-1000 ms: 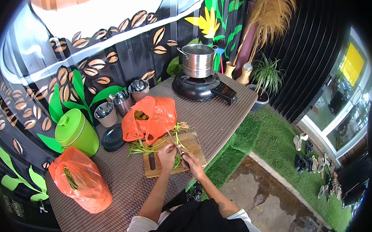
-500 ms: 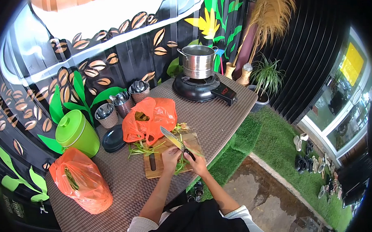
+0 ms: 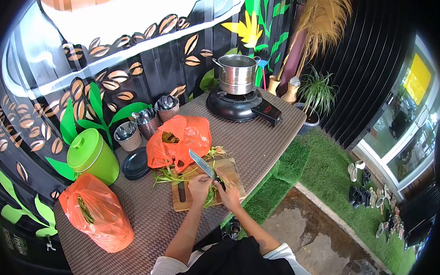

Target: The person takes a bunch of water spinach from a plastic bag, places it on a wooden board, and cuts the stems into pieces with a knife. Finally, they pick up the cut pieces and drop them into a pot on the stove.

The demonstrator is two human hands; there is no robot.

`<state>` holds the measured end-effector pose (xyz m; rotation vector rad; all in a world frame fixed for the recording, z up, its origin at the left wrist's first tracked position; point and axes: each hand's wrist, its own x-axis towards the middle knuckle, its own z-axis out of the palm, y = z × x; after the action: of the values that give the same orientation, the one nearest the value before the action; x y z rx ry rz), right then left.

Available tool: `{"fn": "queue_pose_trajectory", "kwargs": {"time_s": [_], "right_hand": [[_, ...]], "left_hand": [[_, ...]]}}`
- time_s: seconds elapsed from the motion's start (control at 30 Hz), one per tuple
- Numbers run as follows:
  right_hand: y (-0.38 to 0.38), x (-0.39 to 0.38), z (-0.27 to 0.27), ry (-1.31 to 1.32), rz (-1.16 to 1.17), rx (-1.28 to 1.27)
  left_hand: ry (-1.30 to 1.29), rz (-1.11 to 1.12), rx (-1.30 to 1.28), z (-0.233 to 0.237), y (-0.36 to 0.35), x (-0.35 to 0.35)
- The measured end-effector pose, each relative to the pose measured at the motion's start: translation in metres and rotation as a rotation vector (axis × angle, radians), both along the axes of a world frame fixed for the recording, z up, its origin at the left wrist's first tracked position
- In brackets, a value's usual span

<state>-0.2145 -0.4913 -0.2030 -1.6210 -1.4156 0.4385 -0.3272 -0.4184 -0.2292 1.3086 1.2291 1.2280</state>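
Note:
My right hand [image 3: 228, 193] is wrapped around the dark handle of a kitchen knife [image 3: 200, 162], whose blade points up and to the left. Close beside it, my left hand [image 3: 198, 186] is closed on green vegetable stems [image 3: 209, 198], partly hidden by the fingers. Both hands are over a wooden cutting board [image 3: 181, 204] with a dark slot near its left side. More green stems [image 3: 165, 177] lie across the board's left edge. Pale root ends [image 3: 218, 151] stick out past its far edge, next to an open orange plastic bag [image 3: 180, 138].
A second orange bag [image 3: 96, 213] stands at the table's left, near a green lidded bin [image 3: 92, 156]. Dark plates [image 3: 135, 164] and cutlery cups [image 3: 128, 136] line the wall side. A metal pot [image 3: 236, 75] sits on a portable stove [image 3: 233, 107] at the far end.
The knife blade has turned, its face going from yellowish to grey. My right hand has come slightly left, nearer my left hand, which has shifted a little left too.

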Motion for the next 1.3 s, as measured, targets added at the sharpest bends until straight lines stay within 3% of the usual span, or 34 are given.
{"fn": "queue_pose_trajectory", "kwargs": {"time_s": [0.17,0.23,0.27,0.3,0.37,0.4,0.47,0.57,0.7,0.77,0.9,0.97,1.03,1.1,1.3], "right_hand": [[0.01,0.002,-0.002,-0.099,-0.095,-0.146],[0.02,0.013,-0.007,0.013,-0.112,-0.204],[0.023,0.015,-0.01,0.011,-0.078,0.0],[0.026,0.017,-0.015,0.012,-0.082,-0.001],[0.029,0.022,-0.021,0.512,0.146,-0.152],[0.026,0.024,-0.013,0.511,0.143,-0.151],[0.014,0.026,0.012,1.228,0.227,-0.644],[0.012,0.029,0.009,1.423,0.359,-0.686],[0.009,0.033,0.008,1.442,0.419,-0.665],[0.005,0.032,0.009,1.282,0.377,-0.523],[-0.01,0.02,0.021,1.243,0.398,-0.361],[-0.016,0.015,0.024,1.032,0.432,-0.331],[-0.018,0.007,0.013,0.995,0.391,-0.333],[-0.021,-0.002,0.005,0.804,0.359,-0.204],[-0.017,-0.015,-0.016,0.792,0.29,-0.034]], "left_hand": [[0.115,0.014,-0.134,-0.003,0.001,-0.007],[0.127,0.004,-0.169,-0.012,0.006,-0.009],[0.129,0.003,-0.168,-0.016,0.007,-0.012],[0.098,0.04,-0.162,0.002,0.0,-0.013],[0.063,0.071,-0.157,0.011,-0.002,-0.012],[-0.112,0.071,-0.153,0.007,0.001,-0.014],[-0.328,0.059,-0.186,0.014,0.003,-0.015],[-0.369,0.055,-0.224,0.024,0.002,-0.019],[-0.319,0.036,-0.187,0.017,0.009,-0.024],[-0.38,0.029,-0.135,0.017,0.012,-0.025],[-0.427,0.011,-0.176,0.031,0.012,-0.024],[-0.463,0.038,-0.143,0.03,0.014,-0.023],[-0.473,0.068,-0.144,0.033,0.012,-0.022],[-0.482,0.097,-0.145,0.034,0.01,-0.02],[-0.558,0.142,-0.079,0.029,0.004,-0.009]]}}
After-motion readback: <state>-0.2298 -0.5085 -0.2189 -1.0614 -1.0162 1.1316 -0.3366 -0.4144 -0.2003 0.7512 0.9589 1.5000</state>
